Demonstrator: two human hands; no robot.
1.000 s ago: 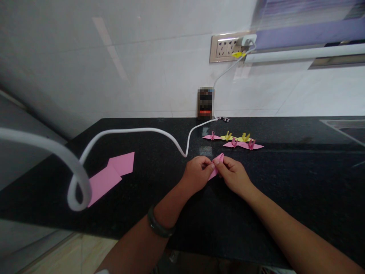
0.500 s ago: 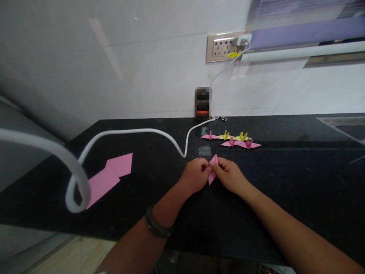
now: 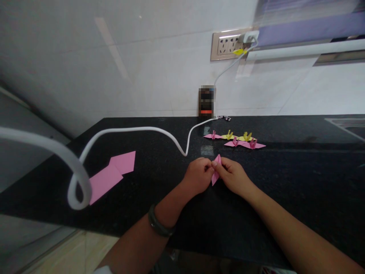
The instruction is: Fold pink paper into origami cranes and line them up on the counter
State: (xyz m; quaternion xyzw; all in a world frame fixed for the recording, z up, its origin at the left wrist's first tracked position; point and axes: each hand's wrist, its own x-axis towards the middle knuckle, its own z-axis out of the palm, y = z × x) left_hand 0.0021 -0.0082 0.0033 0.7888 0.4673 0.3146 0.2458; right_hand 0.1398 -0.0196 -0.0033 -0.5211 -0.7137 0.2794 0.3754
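A small piece of folded pink paper (image 3: pixel 216 177), narrow and pointed at both ends, is held upright just above the dark counter. My left hand (image 3: pixel 199 176) pinches its left side, the fingers curled in. From the other side my right hand (image 3: pixel 234 174) grips it, thumb lying across the paper's face. The fingertips hide the middle of the folds. Beyond my hands stand several folded paper cranes in two short rows, among them a pink crane (image 3: pixel 253 144) and a yellow crane (image 3: pixel 247 137).
Flat pink paper sheets (image 3: pixel 107 182) lie overlapping on the counter (image 3: pixel 159 152) at left. A thick white cable (image 3: pixel 128 129) loops across the left side. A phone-like device (image 3: pixel 206 102) leans on the wall below a socket panel (image 3: pixel 225 45). A sink edge (image 3: pixel 342 125) shows at far right.
The whole view has shifted slightly, with things sitting a little further right. Both hands keep hold of the folded pink paper; the left fingers have moved only slightly.
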